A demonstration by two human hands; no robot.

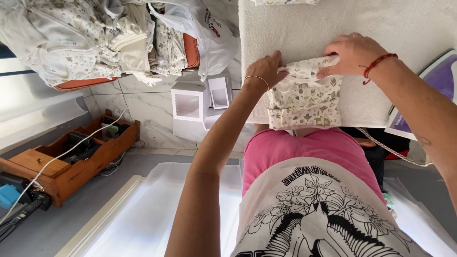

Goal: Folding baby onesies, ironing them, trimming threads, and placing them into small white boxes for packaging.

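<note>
Two hands work a folding step: left hand [267,68] and right hand [351,53] each pinch the patterned baby garment [304,97] lying on the white towel-covered counter [381,28], so pressing the fold flat likely comes next.

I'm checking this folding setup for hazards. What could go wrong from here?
1. The garment hangs over the board's near edge; it might slide off once the left hand and right hand let go.
2. The iron sits beside the right forearm; an elbow could bump it.
3. Its cord dangles and could snag.
</note>
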